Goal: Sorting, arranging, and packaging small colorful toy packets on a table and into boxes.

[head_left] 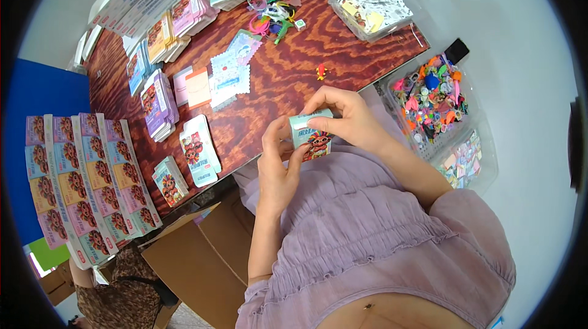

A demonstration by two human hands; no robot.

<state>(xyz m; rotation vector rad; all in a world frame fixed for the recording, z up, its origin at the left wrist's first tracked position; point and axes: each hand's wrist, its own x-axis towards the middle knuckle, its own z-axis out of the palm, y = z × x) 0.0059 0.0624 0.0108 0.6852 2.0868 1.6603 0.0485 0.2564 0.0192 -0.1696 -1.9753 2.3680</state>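
Just past the table's near edge, over my lap, I hold a small pale-green printed box (320, 144) with a cartoon figure on its front. My left hand (278, 160) grips its left side, thumb across the front. My right hand (346, 119) pinches the top end, with thumb and fingers at the flap. Whether anything is inside the box cannot be seen. A little red and yellow toy (321, 71) lies on the table beyond my hands. To the left, a flattened pale-green carton (200, 150) lies beside another pale-green box (169, 182).
Stacks of purple cartons (158, 105), orange cartons (164, 38) and pink cartons (190, 13) line the table's left. Patterned cards (231, 71) and a pile of colourful trinkets (275, 16) lie farther back. Bins of paper slips (375, 10) and small toys (432, 93) stand right. Another person (122, 298) is lower left.
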